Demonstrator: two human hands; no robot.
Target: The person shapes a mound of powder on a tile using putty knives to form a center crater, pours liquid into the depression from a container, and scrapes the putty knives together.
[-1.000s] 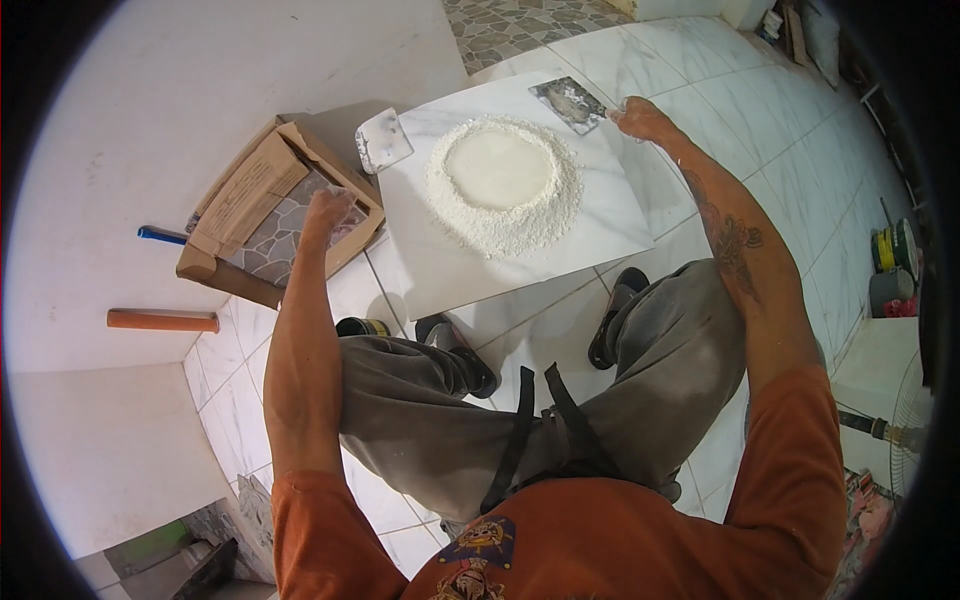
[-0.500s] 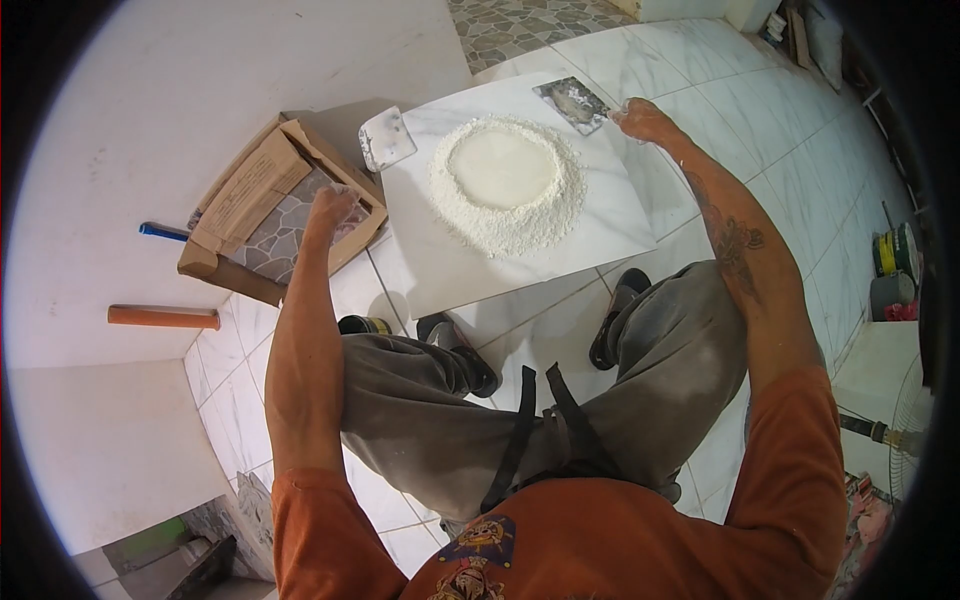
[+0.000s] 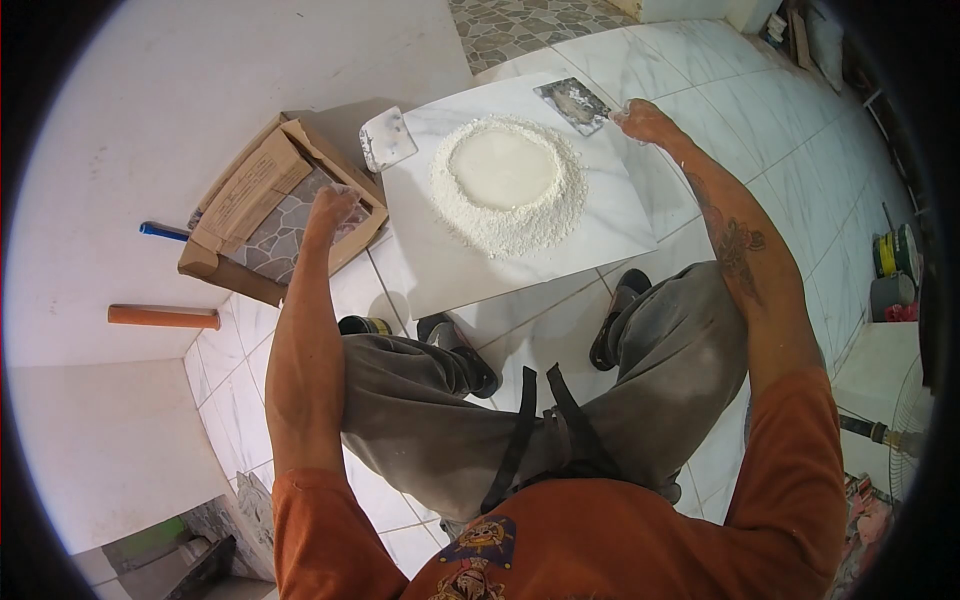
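On a white marbled tile board lies a ring-shaped mound of white powder with pale liquid pooled in its middle. My right hand, fingers curled and dusted white, is beside the board's far right corner. Close to its fingertips lies a dark, flat plate smeared with white paste; whether they touch I cannot tell. My left hand, also curled and whitened, is over a stone-patterned tile in an open cardboard box. What either hand holds, if anything, is hidden.
A white-smeared square pad rests at the board's left corner. An orange tube and a blue tube lie left of the box. A can stands by my left knee. Buckets and a fan stand at right.
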